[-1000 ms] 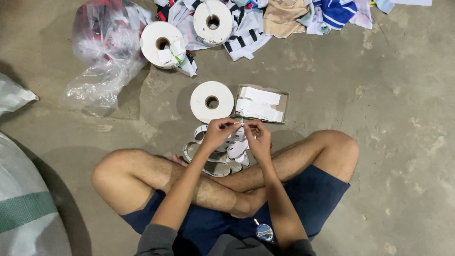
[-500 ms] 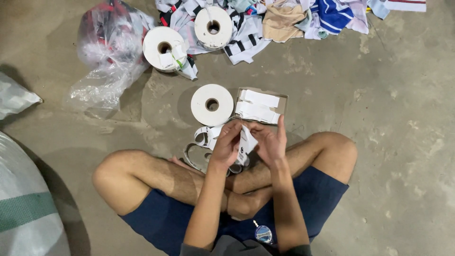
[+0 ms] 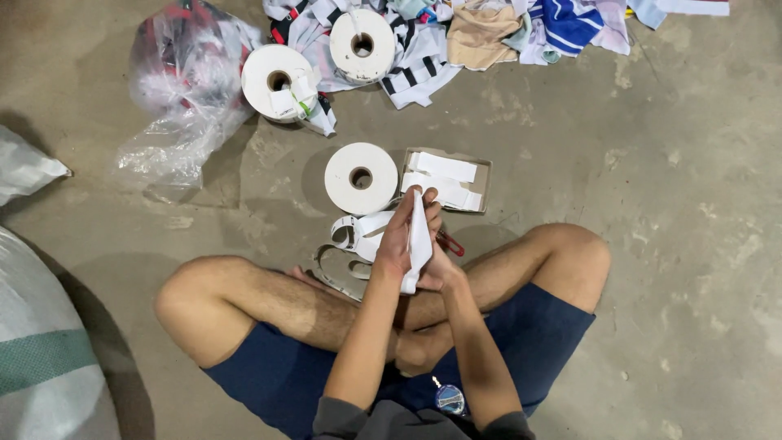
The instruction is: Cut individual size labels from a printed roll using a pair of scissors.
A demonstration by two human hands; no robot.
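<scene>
White strip (image 3: 419, 240) — pressed between both palms

Clear plastic bag (image 3: 183, 106) top left; pile of clothes (image 3: 489, 28) above; white sack (image 3: 49, 358) at left.

hands (image 3: 415, 244) now pressed flat, strip (image 3: 419, 236) upright

Left hand (image 3: 397, 244), right hand (image 3: 436, 259), pressed together, seemingly pinching
</scene>
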